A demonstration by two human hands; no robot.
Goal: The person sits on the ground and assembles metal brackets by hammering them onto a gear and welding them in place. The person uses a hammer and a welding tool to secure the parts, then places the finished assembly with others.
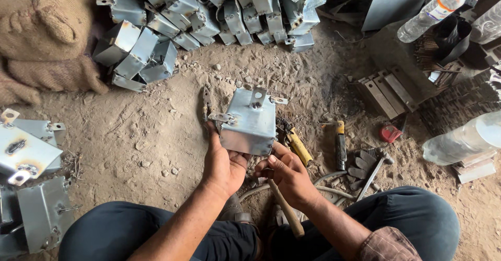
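Note:
A small grey sheet-metal box (248, 121) with mounting tabs at its corners stands tilted on the sandy ground between my knees. My left hand (223, 163) grips its lower left corner, thumb up along the side. My right hand (288, 176) touches the box's lower right edge with its fingertips and at the same time holds a wooden handle (286, 210) that points down toward my lap. The head of that tool is hidden behind my fingers.
Several similar metal boxes are piled at the back (209, 16) and more lie at the left (31, 177). Hand tools (340, 145), a hammer (374, 171) and metal strips (387, 91) lie to the right. Plastic bottles (438, 8) and sacking (42, 37) are nearby.

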